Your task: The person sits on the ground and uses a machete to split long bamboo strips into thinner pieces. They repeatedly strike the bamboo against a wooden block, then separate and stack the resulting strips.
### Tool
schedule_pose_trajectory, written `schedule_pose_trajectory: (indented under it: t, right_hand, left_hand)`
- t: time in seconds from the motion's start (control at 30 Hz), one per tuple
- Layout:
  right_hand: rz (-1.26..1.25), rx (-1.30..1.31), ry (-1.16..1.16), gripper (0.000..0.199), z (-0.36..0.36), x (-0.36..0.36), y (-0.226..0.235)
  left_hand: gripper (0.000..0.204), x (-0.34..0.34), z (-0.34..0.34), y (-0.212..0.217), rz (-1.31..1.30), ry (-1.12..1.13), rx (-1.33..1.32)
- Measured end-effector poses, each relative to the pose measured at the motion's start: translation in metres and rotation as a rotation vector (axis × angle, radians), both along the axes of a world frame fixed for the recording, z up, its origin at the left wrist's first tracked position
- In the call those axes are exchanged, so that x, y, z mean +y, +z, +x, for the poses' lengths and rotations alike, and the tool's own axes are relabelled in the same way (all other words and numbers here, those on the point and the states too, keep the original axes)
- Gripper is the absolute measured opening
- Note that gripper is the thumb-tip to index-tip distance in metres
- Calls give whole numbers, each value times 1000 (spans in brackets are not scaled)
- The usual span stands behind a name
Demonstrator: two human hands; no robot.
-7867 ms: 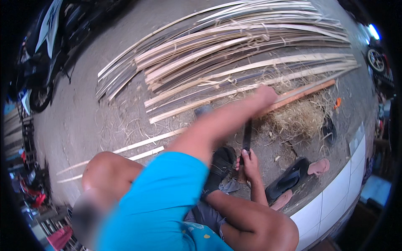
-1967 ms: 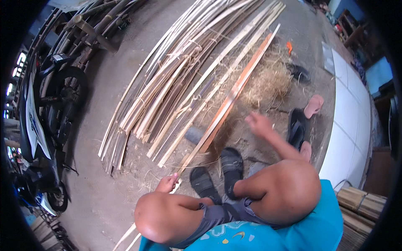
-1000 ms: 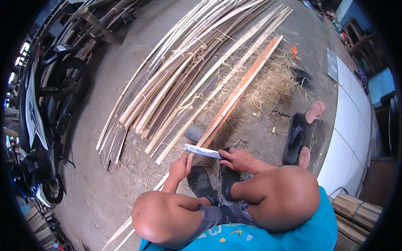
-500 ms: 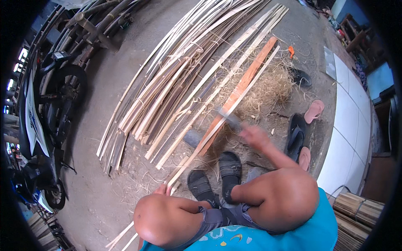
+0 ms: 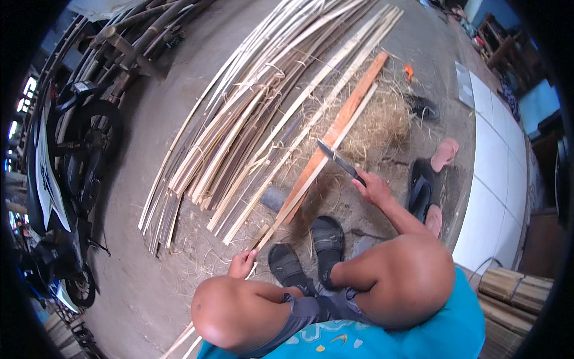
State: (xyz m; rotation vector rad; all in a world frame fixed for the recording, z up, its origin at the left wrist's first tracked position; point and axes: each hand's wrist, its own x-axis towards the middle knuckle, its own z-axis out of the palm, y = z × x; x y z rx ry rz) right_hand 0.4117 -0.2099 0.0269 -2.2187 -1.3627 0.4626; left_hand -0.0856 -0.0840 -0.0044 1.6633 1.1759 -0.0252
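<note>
My right hand [image 5: 374, 189] is closed round the dark handle of a knife [image 5: 341, 160]. Its blade lies across a long pale bamboo strip [image 5: 351, 119], pointing up and to the left. The strip runs slantwise along an orange-brown wooden board [image 5: 349, 110], which is propped at a tilt. Beside my left knee, my left hand [image 5: 242, 264] grips the near end of the strip with closed fingers. Curly shavings [image 5: 385, 122] are heaped to the right of the board. A grey cylinder [image 5: 272, 198] shows next to the board's lower part.
Bundled strips [image 5: 230, 137] lie on the floor at left, with loose strips beside the board. Black sandals [image 5: 420, 185] and pink ones [image 5: 444, 154] sit to the right, near white tiles [image 5: 493, 161]. A motorbike [image 5: 72, 155] stands far left. Bound slats [image 5: 517, 287] are at lower right.
The knife, blurred before, has come to rest a little higher on the strip. My left hand has moved up and forward from behind the knee, and the strip's far end sits lower.
</note>
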Motion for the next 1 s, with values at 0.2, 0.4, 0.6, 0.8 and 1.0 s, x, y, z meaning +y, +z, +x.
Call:
schedule_pose_trajectory:
  t: [0.2,0.4,0.6,0.8,1.0]
  right_hand:
    - [-96,5,550,40,-44,2,-12]
    - [-181,50,-80,44,38,13,27]
    - [31,35,376,44,-19,4,4]
    - [-83,-63,-475,51,108,6,49]
    - [-21,75,2,51,-32,-16,1]
  left_hand:
    - [47,-7,38,33,62,88,-162]
    - [44,-4,-27,3,-300,84,54]
    - [43,2,38,19,-159,44,-108]
    - [40,-20,-44,21,-203,148,-34]
    - [35,-9,69,31,327,-165,22]
